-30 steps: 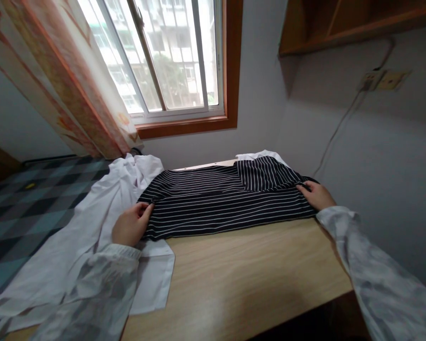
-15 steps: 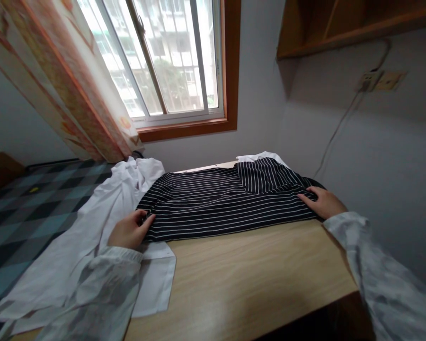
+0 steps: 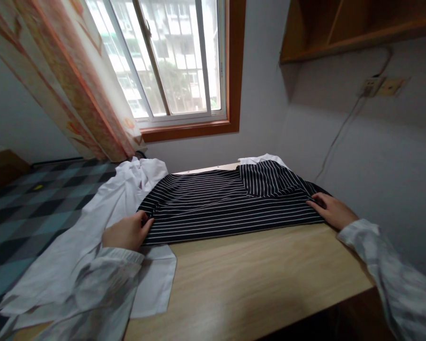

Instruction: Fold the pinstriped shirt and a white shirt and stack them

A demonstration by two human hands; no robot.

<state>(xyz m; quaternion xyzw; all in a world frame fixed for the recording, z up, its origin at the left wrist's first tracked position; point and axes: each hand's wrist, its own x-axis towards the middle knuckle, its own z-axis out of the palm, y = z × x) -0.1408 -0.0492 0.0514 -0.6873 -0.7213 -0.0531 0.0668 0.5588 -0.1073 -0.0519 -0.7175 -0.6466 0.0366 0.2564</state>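
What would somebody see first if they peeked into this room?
Probably the black striped garment, spread flat across the far half of the wooden table. The left hand grips its left end and the right hand rests on its right end. A crumpled white shirt drapes over the table's left edge, and a bright window sits above.

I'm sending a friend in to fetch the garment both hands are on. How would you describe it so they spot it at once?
Below the window, a wooden table stands against the wall. The striped garment lies flat across its far half, left hand and right hand at its ends. It is black with thin white stripes; the white shirt beside it is plain.
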